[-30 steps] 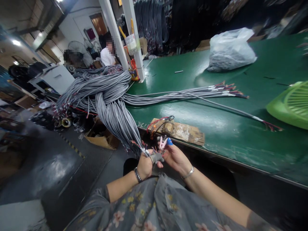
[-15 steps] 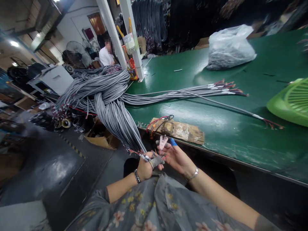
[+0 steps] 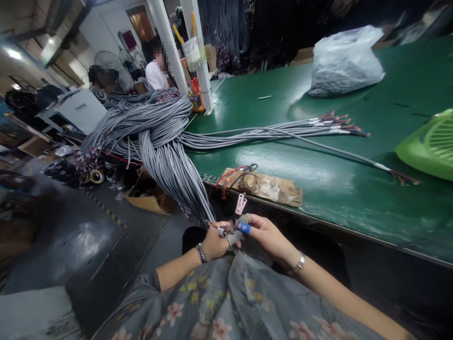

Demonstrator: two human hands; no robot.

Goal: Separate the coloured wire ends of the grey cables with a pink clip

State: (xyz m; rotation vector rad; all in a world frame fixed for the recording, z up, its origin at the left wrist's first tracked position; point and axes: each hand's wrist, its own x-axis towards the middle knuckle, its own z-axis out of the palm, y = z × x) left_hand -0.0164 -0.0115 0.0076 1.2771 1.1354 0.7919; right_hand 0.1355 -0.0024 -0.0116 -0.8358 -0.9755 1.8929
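My left hand (image 3: 215, 242) is closed around the end of a grey cable (image 3: 184, 184) from the hanging bundle, just below the table edge; a grey cot covers one fingertip. My right hand (image 3: 266, 234), with a blue cot on a fingertip, pinches at the cable's coloured wire tips right beside the left hand. A small pink snipper (image 3: 241, 204) sticks up above the right fingers; how it is held is hidden. Both hands are over my lap, with a floral sleeve (image 3: 226, 302) below them.
A thick mass of grey cables (image 3: 148, 125) drapes off the green table (image 3: 318, 156). A finished cable bunch (image 3: 283, 132) lies across it. Also there: a worn cardboard pad (image 3: 269, 186), white plastic bag (image 3: 345, 61), green fan (image 3: 430, 146). Other people sit far left.
The right fingers have curled down from raised and apart to pinch at the wire tips by the left hand. The pink snipper now sits above the fingers. The view shifted slightly.
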